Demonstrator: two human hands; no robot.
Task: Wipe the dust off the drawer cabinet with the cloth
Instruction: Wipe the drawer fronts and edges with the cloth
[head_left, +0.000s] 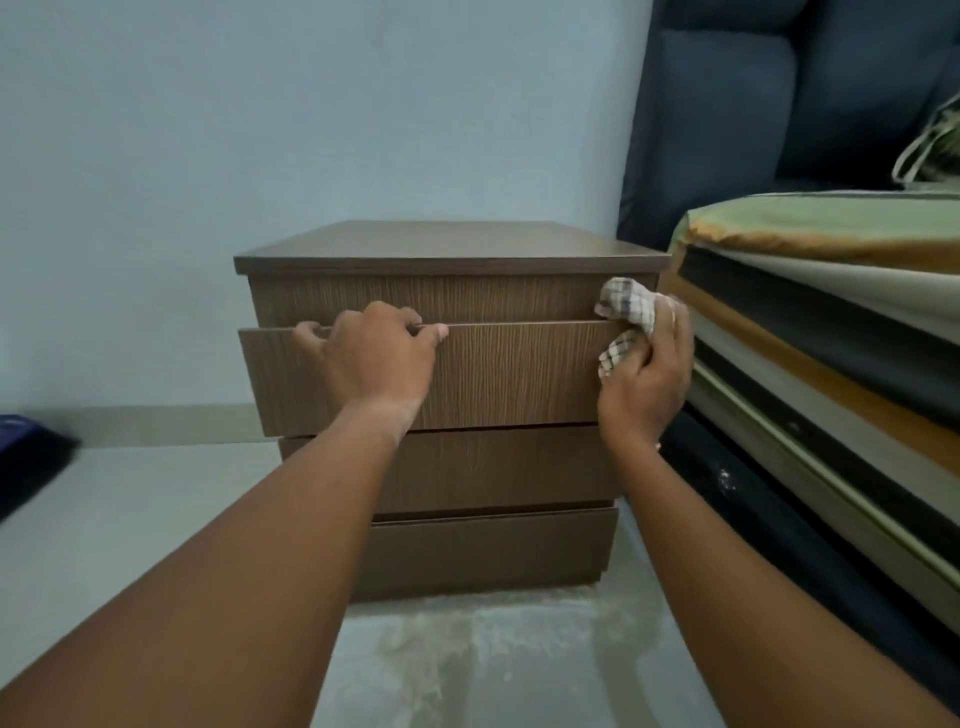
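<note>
Brown wood-grain drawer cabinet (452, 296) stands against the pale wall beside stacked mattresses (831, 332), bearing no readable writing — the left hand (374, 353) hooks curled fingers over its pulled-out second drawer (509, 374), while the right hand (649, 379) clutches the checked cloth (626, 306) at that drawer's right end.

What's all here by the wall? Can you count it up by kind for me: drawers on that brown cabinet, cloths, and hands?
Drawer fronts on the cabinet: 4 (second one pulled out)
Checked cloth: 1
Hands: 2 (left hand on the drawer's top edge, right hand holding the cloth)
Total: 7
</note>
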